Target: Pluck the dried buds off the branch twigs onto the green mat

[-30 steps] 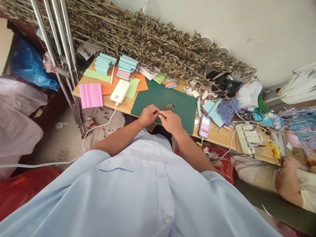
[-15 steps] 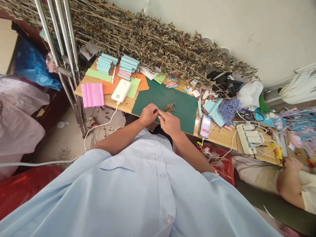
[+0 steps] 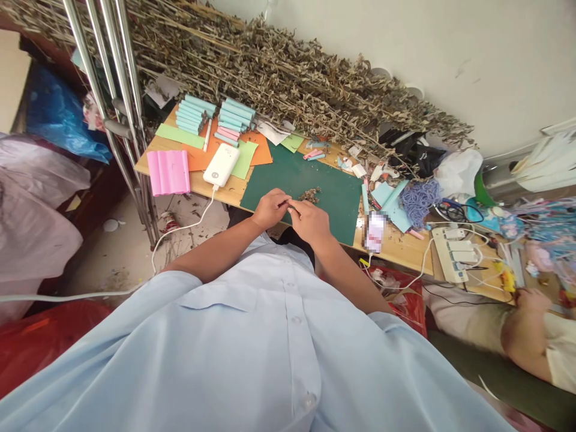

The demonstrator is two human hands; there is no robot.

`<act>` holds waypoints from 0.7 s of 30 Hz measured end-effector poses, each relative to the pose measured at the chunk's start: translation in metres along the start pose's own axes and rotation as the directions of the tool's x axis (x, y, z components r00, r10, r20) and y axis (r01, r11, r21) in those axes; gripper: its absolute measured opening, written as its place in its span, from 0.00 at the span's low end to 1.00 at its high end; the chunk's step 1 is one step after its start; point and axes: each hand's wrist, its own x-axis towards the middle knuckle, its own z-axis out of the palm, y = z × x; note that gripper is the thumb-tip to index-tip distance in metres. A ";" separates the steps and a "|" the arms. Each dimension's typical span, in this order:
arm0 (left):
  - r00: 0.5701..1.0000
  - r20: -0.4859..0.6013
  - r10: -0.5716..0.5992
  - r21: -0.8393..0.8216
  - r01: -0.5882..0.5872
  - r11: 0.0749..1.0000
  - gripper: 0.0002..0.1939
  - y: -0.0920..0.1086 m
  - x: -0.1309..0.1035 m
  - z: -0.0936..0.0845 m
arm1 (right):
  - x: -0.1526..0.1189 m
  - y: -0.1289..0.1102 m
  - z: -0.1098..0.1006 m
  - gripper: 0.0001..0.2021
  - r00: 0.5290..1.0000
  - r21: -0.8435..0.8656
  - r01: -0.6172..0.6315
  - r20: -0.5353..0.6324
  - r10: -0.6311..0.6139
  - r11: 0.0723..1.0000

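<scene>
My left hand (image 3: 272,209) and my right hand (image 3: 309,221) meet fingertip to fingertip over the near edge of a dark green mat (image 3: 335,198). Both have their fingers pinched together, and whatever lies between them is too small to make out. Just beyond the fingers a small heap of dried brown plant bits (image 3: 310,194) lies on the mat. Left of the mat is a white power bank (image 3: 222,164) with a cable. Stacks of pale blue paper rolls (image 3: 236,114) stand behind it, near a folded pink paper (image 3: 169,173).
Dried stalks (image 3: 288,78) lie along the back. Metal crutches (image 3: 110,78) lean at the left. A phone (image 3: 375,231), purple yarn (image 3: 419,196) and a white power strip (image 3: 450,254) are at the right. Another person's arm (image 3: 526,336) rests at far right.
My hands stay together at nearly the same spot, with only a slight shift of the fingers. The other person's arm has moved slightly left.
</scene>
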 end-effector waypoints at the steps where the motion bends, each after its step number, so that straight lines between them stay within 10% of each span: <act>1: 1.000 0.001 0.008 0.002 -0.008 1.000 0.09 0.000 0.000 0.000 | 0.002 0.000 -0.001 0.20 1.000 -0.003 0.002 0.001 -0.002 1.000; 21: 0.997 -0.053 -0.049 0.044 0.051 0.998 0.07 0.006 -0.001 -0.001 | -0.006 0.006 0.002 0.21 0.999 0.087 0.031 -0.027 -0.028 0.996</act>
